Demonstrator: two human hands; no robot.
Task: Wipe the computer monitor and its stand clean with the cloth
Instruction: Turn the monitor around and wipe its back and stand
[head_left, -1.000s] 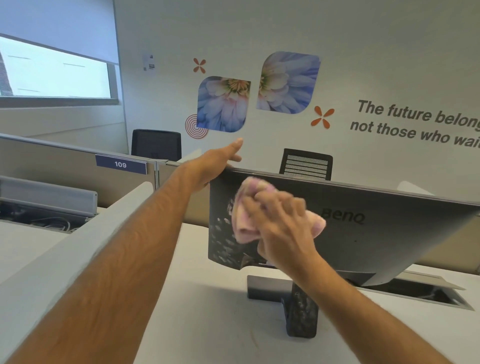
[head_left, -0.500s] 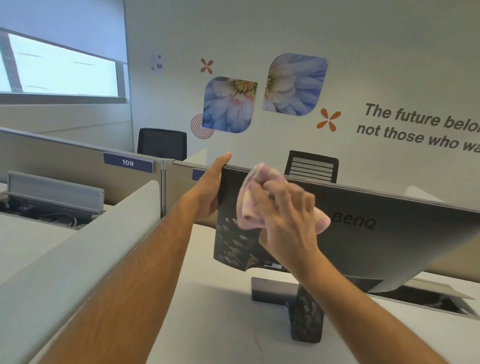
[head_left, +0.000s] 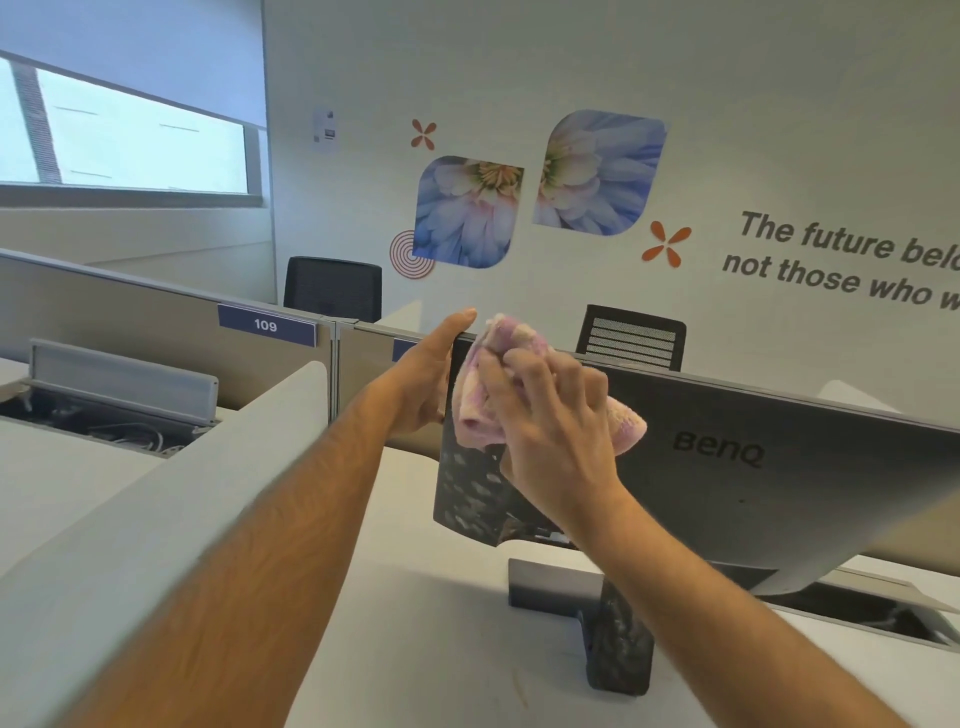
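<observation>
Head view: monitor (head_left: 779, 493) on white desk (head_left: 415, 623), flower-decorated wall (head_left: 727, 78) behind.

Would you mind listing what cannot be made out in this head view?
- Monitor screen: faces away, only its back shows.
- Left hand fingers: behind the monitor's edge.
- Wall text: cut off by the right edge.
- Stand top: hidden by the right hand's forearm, which grips the cloth.
</observation>
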